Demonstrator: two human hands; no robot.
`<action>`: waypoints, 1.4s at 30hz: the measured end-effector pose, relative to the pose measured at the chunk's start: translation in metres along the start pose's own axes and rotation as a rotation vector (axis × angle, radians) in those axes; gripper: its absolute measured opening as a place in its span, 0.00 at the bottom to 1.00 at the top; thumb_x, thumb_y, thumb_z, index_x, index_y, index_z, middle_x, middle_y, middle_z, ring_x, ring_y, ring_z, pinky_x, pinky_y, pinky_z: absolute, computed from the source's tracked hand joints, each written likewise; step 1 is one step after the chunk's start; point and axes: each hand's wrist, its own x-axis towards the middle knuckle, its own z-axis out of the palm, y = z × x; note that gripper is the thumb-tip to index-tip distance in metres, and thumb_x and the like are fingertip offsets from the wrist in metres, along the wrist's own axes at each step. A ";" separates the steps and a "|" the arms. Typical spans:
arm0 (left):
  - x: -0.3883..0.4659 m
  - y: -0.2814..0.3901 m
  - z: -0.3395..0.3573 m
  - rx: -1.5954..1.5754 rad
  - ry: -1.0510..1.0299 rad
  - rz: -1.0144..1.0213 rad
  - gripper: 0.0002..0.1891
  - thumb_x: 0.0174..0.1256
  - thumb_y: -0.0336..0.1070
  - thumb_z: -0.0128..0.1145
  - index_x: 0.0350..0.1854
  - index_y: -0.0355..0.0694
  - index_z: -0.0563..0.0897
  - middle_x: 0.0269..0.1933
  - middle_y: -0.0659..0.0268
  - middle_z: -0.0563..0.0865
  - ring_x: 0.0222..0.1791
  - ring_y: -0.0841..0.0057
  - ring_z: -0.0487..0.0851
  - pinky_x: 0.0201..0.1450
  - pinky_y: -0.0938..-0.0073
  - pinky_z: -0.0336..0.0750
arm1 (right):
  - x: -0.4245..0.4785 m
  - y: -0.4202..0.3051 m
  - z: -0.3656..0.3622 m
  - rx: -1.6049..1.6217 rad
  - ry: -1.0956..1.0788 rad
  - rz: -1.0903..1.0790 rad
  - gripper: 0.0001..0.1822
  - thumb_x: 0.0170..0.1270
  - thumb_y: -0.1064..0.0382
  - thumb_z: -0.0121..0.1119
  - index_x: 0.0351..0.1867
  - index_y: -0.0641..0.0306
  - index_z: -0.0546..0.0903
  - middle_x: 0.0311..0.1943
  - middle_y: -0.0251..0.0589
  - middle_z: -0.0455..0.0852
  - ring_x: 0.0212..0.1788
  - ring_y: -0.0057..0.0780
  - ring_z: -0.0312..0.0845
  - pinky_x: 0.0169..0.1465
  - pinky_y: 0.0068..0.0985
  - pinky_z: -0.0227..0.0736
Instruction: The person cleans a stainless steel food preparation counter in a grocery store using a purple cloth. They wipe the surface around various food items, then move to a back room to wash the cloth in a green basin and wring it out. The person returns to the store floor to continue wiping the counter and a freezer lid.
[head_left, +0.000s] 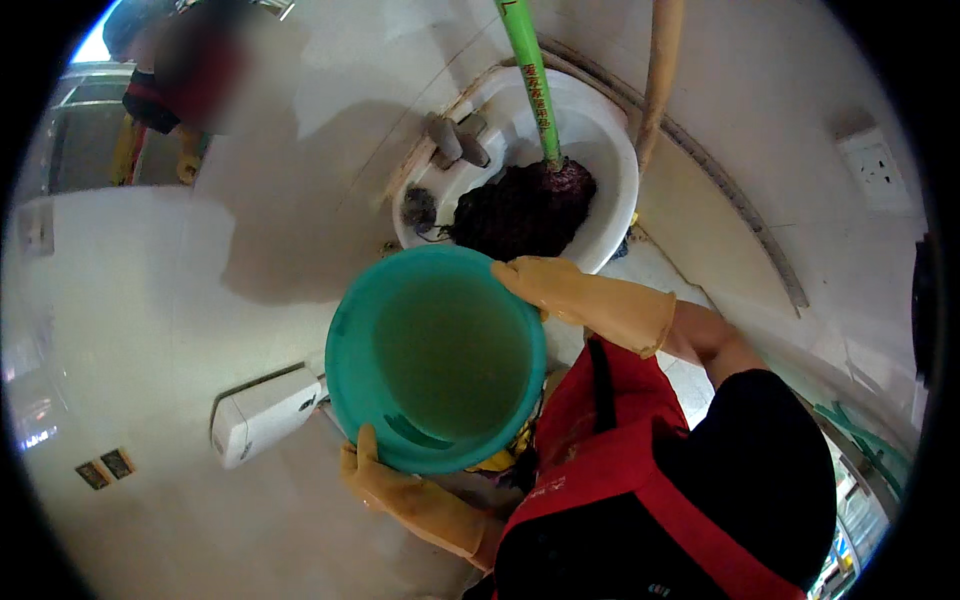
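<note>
Both my hands wear tan rubber gloves and grip a green plastic basin (346, 352) from opposite sides. My left hand (409, 491) has its thumb over the lower-left rim. At the upper-right rim, my right hand (562, 289) holds on, its fingers partly hidden beneath. Murky, brownish-green water (454, 352) fills much of the basin. Just beyond the basin is a white ceramic sink (619, 217), its near edge partly covered by the basin. A dark, wet mop head (517, 214) lies in that sink, with its green handle (534, 82) rising out of the frame.
Grey objects (457, 142) sit on the sink's ledge, near a dark clump (418, 208). A tan pole (660, 75) stands beside the sink. A white box (266, 416) is on the pale wall, and a socket (874, 169) is at right. A blurred figure (199, 67) shows at upper left.
</note>
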 end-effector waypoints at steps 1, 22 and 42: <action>-0.003 0.003 0.007 -0.017 0.020 -0.011 0.08 0.59 0.32 0.68 0.36 0.34 0.84 0.37 0.65 0.83 0.38 0.73 0.79 0.43 0.72 0.75 | -0.002 -0.007 -0.008 0.011 -0.029 -0.003 0.28 0.80 0.42 0.39 0.56 0.60 0.83 0.48 0.47 0.91 0.44 0.46 0.90 0.54 0.42 0.82; -0.011 0.026 0.072 0.309 -0.135 0.107 0.17 0.71 0.44 0.69 0.38 0.31 0.85 0.33 0.66 0.86 0.32 0.80 0.79 0.37 0.76 0.73 | 0.081 0.061 -0.024 0.328 -0.329 0.282 0.28 0.71 0.39 0.53 0.57 0.57 0.88 0.43 0.39 0.93 0.36 0.32 0.88 0.35 0.31 0.83; -0.002 0.035 0.116 0.303 -0.137 0.088 0.18 0.69 0.48 0.73 0.36 0.37 0.83 0.29 0.71 0.84 0.24 0.87 0.74 0.25 0.82 0.62 | 0.076 0.046 -0.107 -0.386 -0.030 -0.162 0.32 0.74 0.36 0.58 0.55 0.67 0.86 0.41 0.59 0.89 0.40 0.57 0.88 0.46 0.50 0.82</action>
